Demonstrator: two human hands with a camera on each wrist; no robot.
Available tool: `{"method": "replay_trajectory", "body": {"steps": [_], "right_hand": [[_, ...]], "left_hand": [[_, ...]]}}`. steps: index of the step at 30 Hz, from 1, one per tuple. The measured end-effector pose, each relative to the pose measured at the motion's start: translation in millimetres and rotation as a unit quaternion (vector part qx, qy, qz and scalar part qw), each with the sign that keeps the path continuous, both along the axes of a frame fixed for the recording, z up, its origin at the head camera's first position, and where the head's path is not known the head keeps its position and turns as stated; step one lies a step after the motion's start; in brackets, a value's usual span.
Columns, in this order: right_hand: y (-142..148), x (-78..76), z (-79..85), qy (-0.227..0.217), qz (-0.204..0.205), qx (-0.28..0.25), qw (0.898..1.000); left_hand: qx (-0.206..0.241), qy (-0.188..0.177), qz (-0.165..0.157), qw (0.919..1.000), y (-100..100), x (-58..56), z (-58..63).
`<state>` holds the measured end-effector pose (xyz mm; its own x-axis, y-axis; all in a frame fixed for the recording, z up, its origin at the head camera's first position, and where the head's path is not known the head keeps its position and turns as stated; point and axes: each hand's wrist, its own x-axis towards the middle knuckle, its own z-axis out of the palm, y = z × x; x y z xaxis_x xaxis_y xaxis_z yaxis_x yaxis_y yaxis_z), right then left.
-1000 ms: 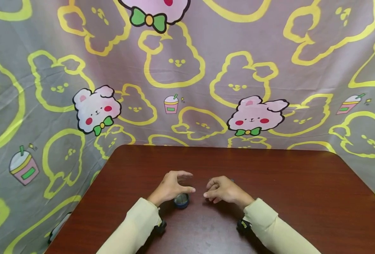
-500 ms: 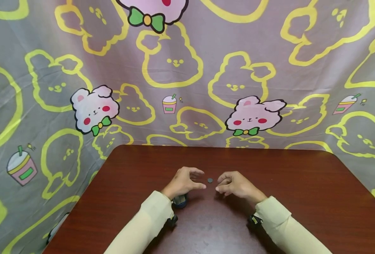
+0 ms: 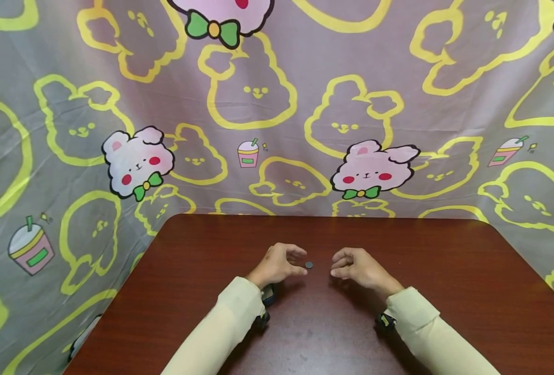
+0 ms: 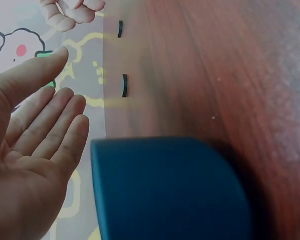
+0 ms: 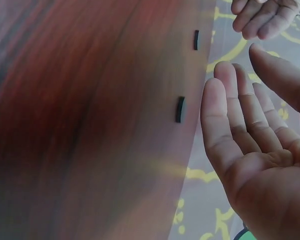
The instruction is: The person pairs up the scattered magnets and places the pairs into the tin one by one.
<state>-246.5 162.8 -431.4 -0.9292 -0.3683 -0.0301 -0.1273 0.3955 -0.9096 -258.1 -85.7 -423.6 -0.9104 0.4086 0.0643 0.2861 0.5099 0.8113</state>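
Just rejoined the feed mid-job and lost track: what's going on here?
A person's left grip and right grip are over a brown table, relaxed and holding nothing. Two small dark discs lie apart on it, neither being touched. A blue object sits near the left grip, mostly hidden in the head view.

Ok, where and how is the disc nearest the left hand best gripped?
Probably pinch the disc by its rim, the left hand coming from the left: it lies thin and flat on the table, close beside that hand.
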Motion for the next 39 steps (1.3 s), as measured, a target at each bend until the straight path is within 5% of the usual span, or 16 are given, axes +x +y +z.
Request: {"method": "replay_trajectory", "body": {"steps": [9, 39], "right_hand": [[6.8, -3.1, -0.6, 0.022, -0.020, 0.018, 0.999], [20.6, -20.0, -21.1, 0.099, -0.055, 0.088, 0.990]], "left_hand": [[0.001, -0.022, 0.014, 0.9997, 7.9, -6.2, -5.3], [-0.002, 0.015, 0.028, 0.9995, 21.0, -21.7, -26.9]]}}
